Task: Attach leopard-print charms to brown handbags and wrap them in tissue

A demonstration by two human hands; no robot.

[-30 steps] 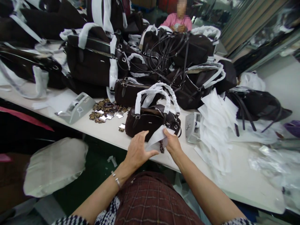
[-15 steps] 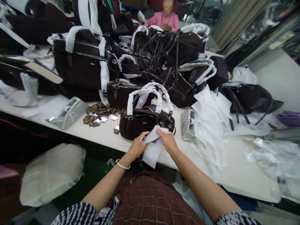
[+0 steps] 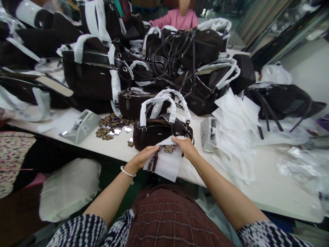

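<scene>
A sheet of white tissue paper (image 3: 168,166) hangs at the table's front edge, pinched along its upper edge by both hands. My left hand (image 3: 145,156) is closed on its left corner, and my right hand (image 3: 186,146) on its upper right. Against the sheet lie a leopard-print charm (image 3: 169,148) and a dark strap (image 3: 153,162). Right behind my hands stands a small dark brown handbag (image 3: 147,135), upright, its two handles (image 3: 158,100) wrapped in white. How the charm joins the bag is hidden.
Leopard-print charms (image 3: 110,127) lie in a pile left of the bag. White tissue sheets (image 3: 236,137) are stacked at right, beside a grey tape dispenser (image 3: 208,133); another dispenser (image 3: 81,126) stands left. Several dark handbags (image 3: 89,75) crowd the back. A person in pink (image 3: 177,20) is across the table.
The tissue sheet has been spread wider, and the charm and strap now show on it. My left hand has moved left. The view has shifted slightly.
</scene>
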